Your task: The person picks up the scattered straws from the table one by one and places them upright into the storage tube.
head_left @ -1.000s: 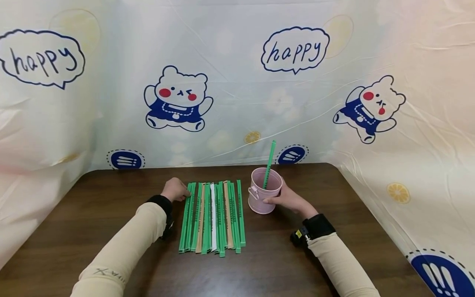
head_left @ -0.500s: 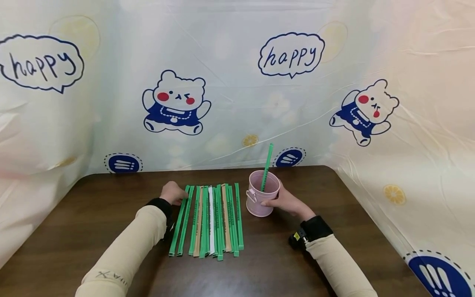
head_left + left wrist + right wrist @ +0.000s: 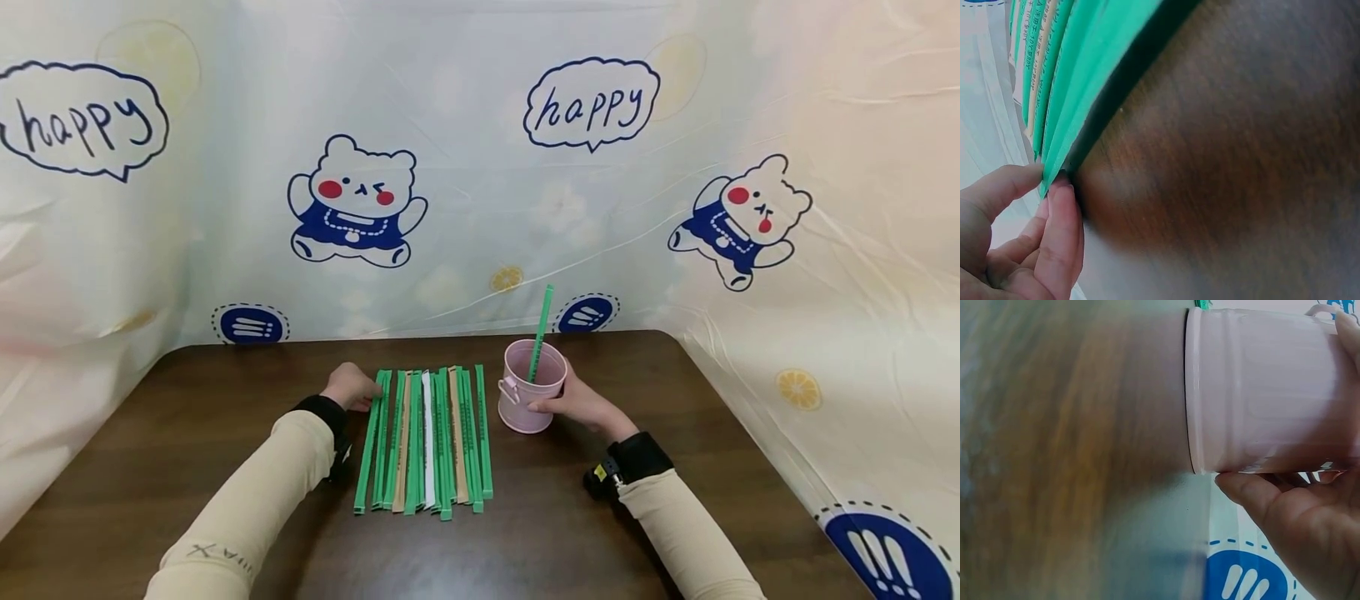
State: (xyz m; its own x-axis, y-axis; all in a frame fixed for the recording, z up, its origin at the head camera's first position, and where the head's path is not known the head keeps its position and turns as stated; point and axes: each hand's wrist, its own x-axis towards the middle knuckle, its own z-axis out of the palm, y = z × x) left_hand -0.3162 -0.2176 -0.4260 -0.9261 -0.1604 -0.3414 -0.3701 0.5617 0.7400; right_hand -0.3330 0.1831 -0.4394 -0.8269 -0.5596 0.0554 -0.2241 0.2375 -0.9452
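Note:
Several long, thin strips lie side by side in a row on the table, mostly green with printed text. Two are brown, such as the brown strip (image 3: 458,442), and there is one white strip (image 3: 429,442). My left hand (image 3: 351,387) pinches the far end of the leftmost green strip (image 3: 366,467) between thumb and fingers, as the left wrist view confirms. To the right of the row, my right hand (image 3: 581,404) grips a small pink bucket (image 3: 517,412), with the thumb on its near side. One green strip (image 3: 543,325) stands tilted inside the bucket, its lower end hidden.
A brown wooden table (image 3: 420,558) carries everything. Behind it and along both sides hangs a pale printed curtain (image 3: 480,167) with cartoon bears, close to the table's back edge.
My left hand first drew the two leftmost green strips leftward, away from the row. Since then they have moved back right, closer to the others. The right hand keeps holding the bucket.

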